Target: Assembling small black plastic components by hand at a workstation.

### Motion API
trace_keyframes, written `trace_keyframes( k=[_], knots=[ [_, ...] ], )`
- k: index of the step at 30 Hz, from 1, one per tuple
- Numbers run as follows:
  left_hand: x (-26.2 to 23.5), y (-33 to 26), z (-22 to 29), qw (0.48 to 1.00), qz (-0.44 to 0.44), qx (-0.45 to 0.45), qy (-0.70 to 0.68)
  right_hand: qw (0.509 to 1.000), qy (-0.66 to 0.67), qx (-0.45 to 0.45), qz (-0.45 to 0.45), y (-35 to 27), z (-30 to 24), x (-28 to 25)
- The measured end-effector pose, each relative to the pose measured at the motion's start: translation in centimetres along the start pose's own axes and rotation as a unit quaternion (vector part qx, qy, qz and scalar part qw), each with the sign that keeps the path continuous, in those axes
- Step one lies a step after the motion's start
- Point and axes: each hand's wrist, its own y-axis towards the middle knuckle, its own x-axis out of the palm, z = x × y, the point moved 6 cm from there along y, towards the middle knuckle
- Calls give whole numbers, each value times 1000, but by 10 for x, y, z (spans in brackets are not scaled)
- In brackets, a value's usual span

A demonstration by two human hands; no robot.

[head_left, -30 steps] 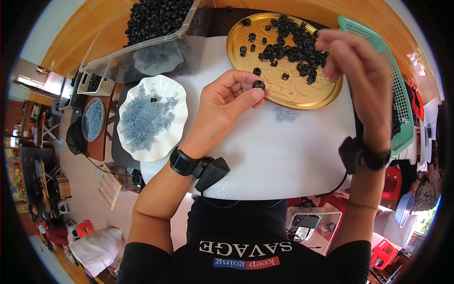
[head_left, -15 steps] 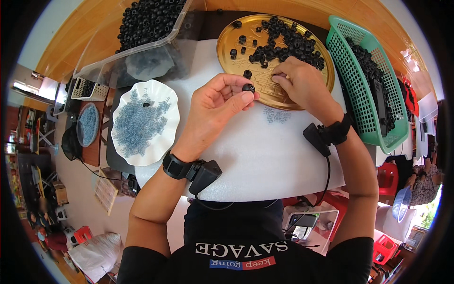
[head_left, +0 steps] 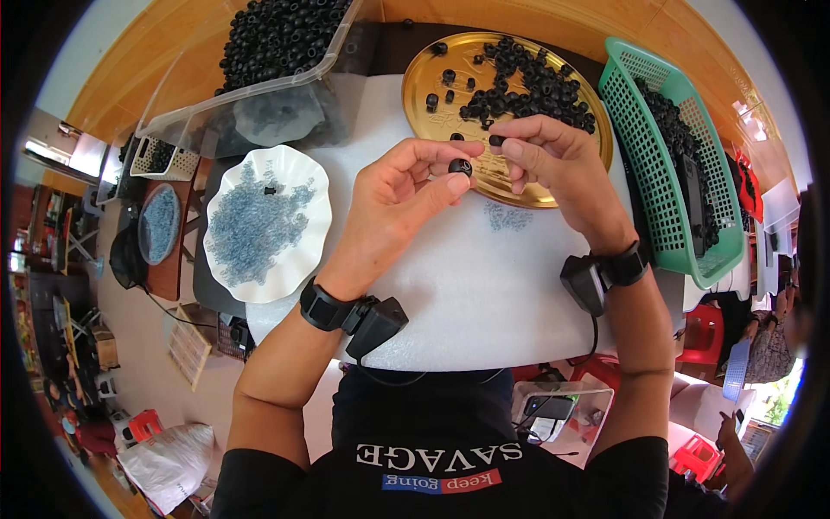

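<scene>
Left hand pinching one rounded black bead-like piece, right hand one smaller black piece, hands just apart by near side of one round golden metallic tray, loose black pieces on it uncountable.

Over the mat, between both forearms, I have wide room to pass. The left hand blocks my straight way from the plate to the tray. On the right, the basket makes a wall beside the tray; behind the plate, the bin stands close.
</scene>
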Motion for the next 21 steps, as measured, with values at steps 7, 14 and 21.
trace_keyframes(
  k=[7, 14, 21],
  knots=[
    [1, 0, 5, 999, -16, 4, -50, 993, 110, 39, -19, -3, 7, 11],
    [-1, 0, 2, 998, -14, -10, -66, 998, 25, -53, -12, -3, 4, 14],
    [-2, 1, -1, 997, 1, -30, -76, 866, -367, -336, 52, -16, -36, 30]
  ],
)
